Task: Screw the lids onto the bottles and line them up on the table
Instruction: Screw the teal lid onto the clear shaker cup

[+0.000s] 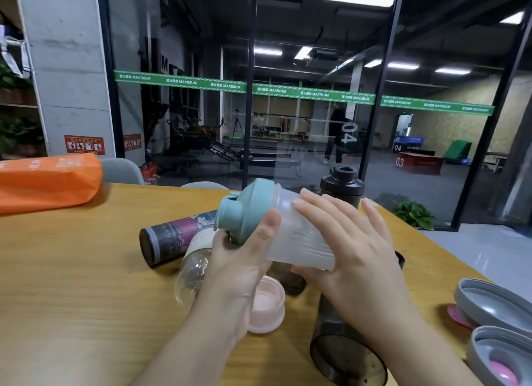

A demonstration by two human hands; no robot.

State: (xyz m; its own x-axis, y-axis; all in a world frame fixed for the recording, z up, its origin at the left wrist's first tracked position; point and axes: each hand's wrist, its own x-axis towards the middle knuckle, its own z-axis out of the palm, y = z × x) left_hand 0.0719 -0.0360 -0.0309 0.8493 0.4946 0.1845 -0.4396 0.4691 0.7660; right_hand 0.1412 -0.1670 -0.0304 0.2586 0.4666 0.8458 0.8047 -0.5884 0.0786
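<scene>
I hold a frosted clear bottle point(299, 238) tilted above the table, its teal lid point(244, 210) pointing up and left. My left hand point(241, 259) grips the teal lid from below, thumb on its rim. My right hand point(345, 241) wraps the bottle's body, fingers spread over it. Below lie a patterned dark bottle point(172, 236) on its side, a clear bottle point(193, 273), a pink lid point(266, 308) and a smoky dark bottle point(342, 348) without a lid. A dark bottle with a black lid point(342, 184) stands upright behind.
Two grey lids with pink parts point(495, 305) lie at the right edge of the wooden table point(72, 285). An orange bag point(49, 181) rests at the far left. A glass wall and a potted plant point(414, 213) stand beyond the table.
</scene>
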